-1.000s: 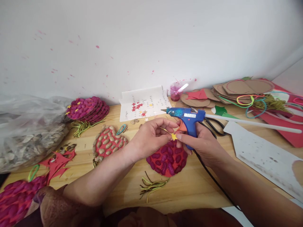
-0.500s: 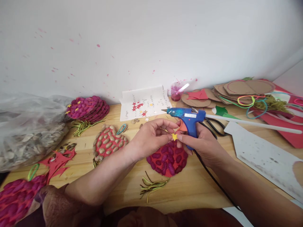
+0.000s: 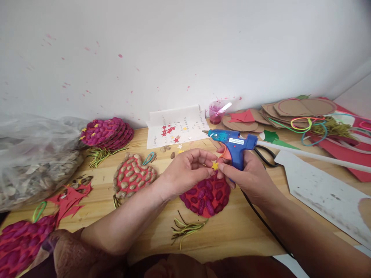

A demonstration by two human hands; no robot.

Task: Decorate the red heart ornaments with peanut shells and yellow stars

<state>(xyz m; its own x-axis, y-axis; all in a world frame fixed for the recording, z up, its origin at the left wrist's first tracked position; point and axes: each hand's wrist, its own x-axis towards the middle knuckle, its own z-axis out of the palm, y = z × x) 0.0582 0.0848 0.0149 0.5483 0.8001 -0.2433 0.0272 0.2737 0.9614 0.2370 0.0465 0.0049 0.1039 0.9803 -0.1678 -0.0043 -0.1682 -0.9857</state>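
Observation:
A small yellow star (image 3: pixel 215 165) sits between the fingertips of both hands, above the craft piece. My left hand (image 3: pixel 189 166) is closed in a pinch, its thumb and fingertips at the star's left edge. Wrapped round the handle of a blue hot glue gun (image 3: pixel 236 148) is my right hand (image 3: pixel 255 175); its thumb tip meets the star's right side. The gun's nozzle points left, and a white glue stick (image 3: pixel 304 153) juts from its back. Below lies a round red piece (image 3: pixel 206 195) covered with purple-dyed peanut shells, with a yarn tassel (image 3: pixel 188 227); my hands hide its top.
A heart-shaped peanut-shell piece (image 3: pixel 135 175) lies left of my hands. Behind are a paper sheet (image 3: pixel 156 135) with small stars and a cup of purple paint (image 3: pixel 216 114). Scissors (image 3: pixel 266 156), cardboard shapes (image 3: pixel 307 106) and a white board (image 3: pixel 324 193) occupy the right; a plastic bag (image 3: pixel 37 166) stands left.
The glue gun has shifted slightly to the right with my right hand. The star has moved slightly right and up, and my left fingers sit a little looser around it.

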